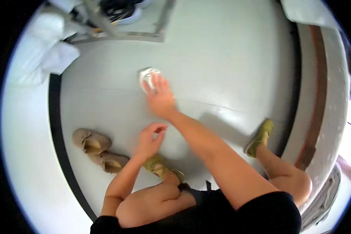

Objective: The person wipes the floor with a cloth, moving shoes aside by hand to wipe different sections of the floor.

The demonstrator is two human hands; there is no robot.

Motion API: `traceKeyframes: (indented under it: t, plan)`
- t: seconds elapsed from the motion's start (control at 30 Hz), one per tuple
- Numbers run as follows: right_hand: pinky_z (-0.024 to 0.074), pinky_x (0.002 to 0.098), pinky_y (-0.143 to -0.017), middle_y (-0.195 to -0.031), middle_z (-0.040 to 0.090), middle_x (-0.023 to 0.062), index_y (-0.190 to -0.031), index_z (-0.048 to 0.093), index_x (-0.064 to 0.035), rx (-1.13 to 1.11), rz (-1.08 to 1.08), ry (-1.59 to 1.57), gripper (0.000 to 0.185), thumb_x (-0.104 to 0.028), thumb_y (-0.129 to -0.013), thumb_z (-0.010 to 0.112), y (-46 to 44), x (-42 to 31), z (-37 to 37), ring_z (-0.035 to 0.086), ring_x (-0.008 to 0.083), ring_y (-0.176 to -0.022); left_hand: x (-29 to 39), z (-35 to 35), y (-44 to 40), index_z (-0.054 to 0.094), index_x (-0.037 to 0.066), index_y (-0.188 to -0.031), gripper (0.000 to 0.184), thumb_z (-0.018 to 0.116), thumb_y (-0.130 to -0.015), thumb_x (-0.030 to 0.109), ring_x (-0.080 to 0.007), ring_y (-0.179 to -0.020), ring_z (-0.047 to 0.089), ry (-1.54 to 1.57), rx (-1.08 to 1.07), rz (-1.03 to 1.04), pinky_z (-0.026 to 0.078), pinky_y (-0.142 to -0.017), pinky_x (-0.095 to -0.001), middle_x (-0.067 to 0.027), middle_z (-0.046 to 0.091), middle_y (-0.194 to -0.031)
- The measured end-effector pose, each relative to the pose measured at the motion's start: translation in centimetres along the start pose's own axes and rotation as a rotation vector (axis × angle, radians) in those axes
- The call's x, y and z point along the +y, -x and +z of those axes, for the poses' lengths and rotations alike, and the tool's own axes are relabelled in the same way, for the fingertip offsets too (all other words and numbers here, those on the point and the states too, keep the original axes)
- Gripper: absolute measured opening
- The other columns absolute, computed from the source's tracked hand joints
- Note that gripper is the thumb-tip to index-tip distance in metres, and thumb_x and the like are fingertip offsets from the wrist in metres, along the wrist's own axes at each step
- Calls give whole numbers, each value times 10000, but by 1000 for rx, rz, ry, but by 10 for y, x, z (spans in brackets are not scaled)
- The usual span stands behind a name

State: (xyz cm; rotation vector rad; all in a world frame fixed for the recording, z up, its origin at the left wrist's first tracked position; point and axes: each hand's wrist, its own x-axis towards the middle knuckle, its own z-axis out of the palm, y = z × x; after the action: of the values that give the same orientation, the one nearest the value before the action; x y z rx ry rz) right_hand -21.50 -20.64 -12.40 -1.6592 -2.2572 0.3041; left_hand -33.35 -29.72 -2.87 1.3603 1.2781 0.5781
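My right hand (161, 98) reaches forward to the floor, palm down, its fingers pressed over a crumpled white wipe (146, 75). Part of the wipe lies hidden under the fingers; whether it is cloth or paper I cannot tell. Closer to me, my left hand (149, 140) hovers above the floor near my left shoe (158, 165). Its fingers are loosely curled in and nothing shows in them. Both hands look slightly blurred. The grey floor (230, 66) spreads out beneath them.
A pair of brown shoes (92, 141) lies left of my feet. Ahead on the left stands a metal frame (140, 36) with dark shoes (121, 11) in it. White fabric (46, 50) hangs at the left. My other green shoe (260, 138) is planted at right, near a dark baseboard (295, 82).
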Motion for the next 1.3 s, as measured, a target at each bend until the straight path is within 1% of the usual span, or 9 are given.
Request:
traceKeyframes:
  t: [0.13, 0.27, 0.47, 0.57, 0.6, 0.9, 1.1, 1.2, 1.3]
  plan:
    - [286, 489, -1083, -1389, 406, 220, -1351, 477, -157, -40, -138, -39, 498, -213, -859, 539, 1, 30, 0, 360, 368, -1308, -3, -30, -20, 622, 43, -1015, 180, 612, -839, 79, -191, -846, 628, -75, 81, -60, 496, -726, -304, -90, 657, -925]
    - [211, 518, -1097, -1415, 379, 225, -1394, 430, -128, 46, 260, 132, 477, -224, -928, 461, 46, 78, -22, 324, 390, -1323, -46, -71, -22, 607, 59, -1009, 196, 595, -815, 75, -255, -875, 617, -195, 476, -49, 474, -739, -366, -106, 639, -921]
    - [194, 516, -1092, -1420, 329, 273, -1408, 391, -79, 232, 529, 133, 489, -252, -952, 433, 78, 122, -24, 259, 434, -1338, -75, -115, 6, 611, 97, -1023, 232, 625, -796, 143, -283, -994, 549, -647, 489, -161, 358, -944, -450, -83, 620, -1002]
    - [189, 518, -1092, -1426, 312, 273, -1411, 376, -71, 232, 778, 300, 495, -257, -954, 426, 42, 110, 9, 254, 429, -1340, -79, -123, 20, 608, 103, -1049, 256, 625, -800, 159, -291, -991, 542, -708, 522, -170, 352, -957, -458, -88, 614, -1006]
    - [183, 516, -1095, -1430, 308, 272, -1417, 365, -80, 332, 770, 113, 503, -271, -956, 422, 19, 82, 5, 243, 424, -1351, -80, -125, 24, 606, 96, -1054, 265, 629, -795, 149, -295, -1001, 536, -715, 526, -173, 352, -960, -458, -93, 609, -1019]
    - [198, 484, -1109, -1456, 295, 250, -1401, 408, -136, 149, 209, 145, 494, -300, -938, 459, -135, -97, 77, 232, 417, -1365, -66, -152, 81, 550, 39, -1129, 416, 672, -731, 50, -357, -1140, 449, -718, 683, -180, 368, -970, -449, -149, 479, -1207]
    - [189, 482, -1118, -1472, 305, 196, -1420, 376, -171, -145, -429, 21, 523, -318, -926, 465, -131, -149, 89, 222, 371, -1388, -75, -148, 96, 463, 39, -1231, 600, 731, -698, 100, -365, -1144, 443, -702, 829, -276, 378, -951, -450, -170, 440, -1246]
    - [181, 472, -1128, -1477, 312, 164, -1421, 373, -193, -230, -537, 87, 533, -305, -913, 491, -132, -127, 76, 235, 348, -1387, -79, -145, 95, 454, 25, -1218, 624, 759, -685, 140, -358, -1106, 467, -703, 929, -339, 384, -938, -439, -179, 467, -1210]
    - [179, 475, -1130, -1463, 297, 217, -1433, 330, -134, -156, -177, 294, 571, -293, -912, 499, -134, -85, 63, 237, 389, -1370, -83, -145, 98, 471, 20, -1185, 605, 769, -683, 182, -354, -1082, 483, -638, 868, -437, 388, -928, -430, -182, 490, -1191]
